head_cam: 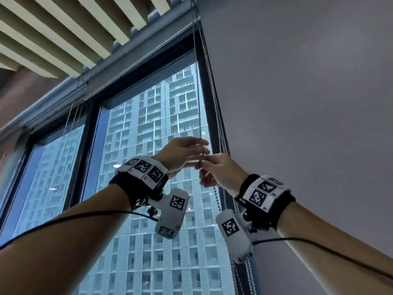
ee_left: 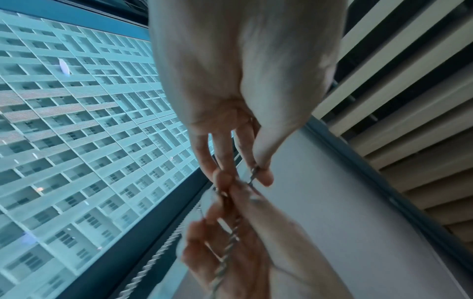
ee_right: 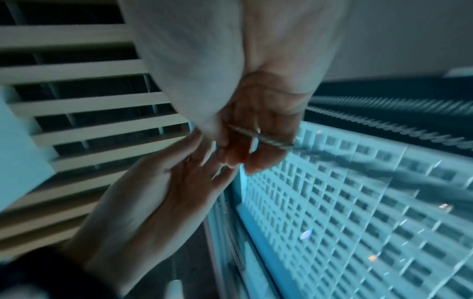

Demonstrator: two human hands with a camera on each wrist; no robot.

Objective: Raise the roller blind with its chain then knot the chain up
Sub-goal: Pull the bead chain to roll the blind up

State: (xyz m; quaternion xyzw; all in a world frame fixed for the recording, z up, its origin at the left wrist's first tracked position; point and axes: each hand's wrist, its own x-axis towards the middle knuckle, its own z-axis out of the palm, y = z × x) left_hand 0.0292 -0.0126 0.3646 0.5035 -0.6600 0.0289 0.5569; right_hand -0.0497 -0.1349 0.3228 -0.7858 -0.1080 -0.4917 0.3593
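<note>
Both hands pinching chain (head_cam: 200, 124), left wrist view shows twisted strands

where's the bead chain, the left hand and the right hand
bead chain (head_cam: 200, 126), head view, on the taut strand above the hands
left hand (head_cam: 180, 153), head view, middle of the hand
right hand (head_cam: 221, 173), head view, middle of the hand

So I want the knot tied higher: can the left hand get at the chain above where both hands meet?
Probably yes. The left hand already pinches the chain, which runs bare up beside the window frame; the right hand grips lower, out of the way.
</note>
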